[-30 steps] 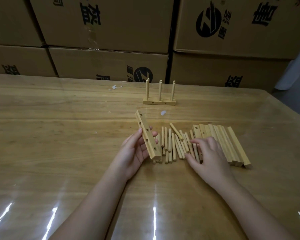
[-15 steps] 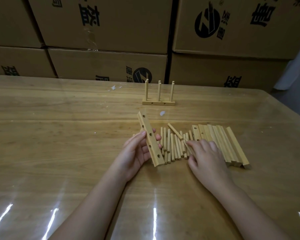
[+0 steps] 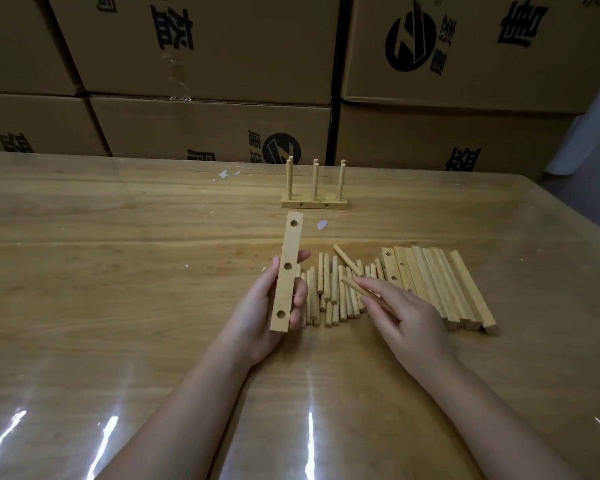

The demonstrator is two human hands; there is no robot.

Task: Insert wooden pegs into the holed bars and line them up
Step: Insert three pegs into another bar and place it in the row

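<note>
My left hand [image 3: 267,306] grips a wooden bar [image 3: 287,271] with three holes, held nearly upright with the holed face toward me. My right hand [image 3: 406,317] pinches one wooden peg [image 3: 355,285] just above the pile of loose pegs [image 3: 329,292] that lies between my hands. To the right of the pile, several more holed bars [image 3: 437,285] lie side by side. Farther back on the table stands a finished bar [image 3: 314,203] with three pegs upright in it.
The work lies on a wooden table [image 3: 118,271] under a glossy clear cover. Stacked cardboard boxes [image 3: 205,126] form a wall right behind the table's far edge. The table's right edge [image 3: 589,244] runs close to the row of bars.
My left hand has raised the bar and turned it from slanted to nearly upright. My right hand has lifted one peg out of the pile.
</note>
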